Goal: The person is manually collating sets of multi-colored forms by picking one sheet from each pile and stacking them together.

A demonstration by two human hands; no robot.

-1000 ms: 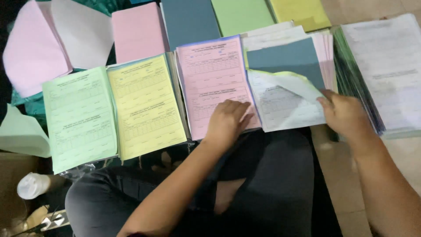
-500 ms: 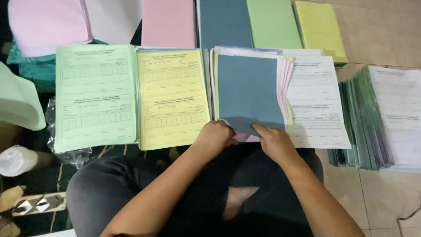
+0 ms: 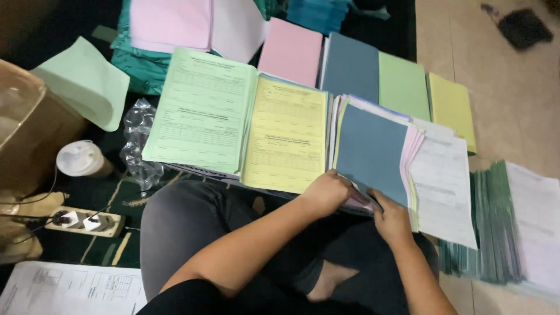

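Your left hand and right hand both have their fingers closed on the near edge of a thin, flat multicoloured paper set topped by a matte blue-grey sheet. Just left of your left fingers lies a yellow printed form; right of your right fingers, a white printed sheet.

A home floor used for paperwork: tiled floor, dark rug, power strip, cardboard box.
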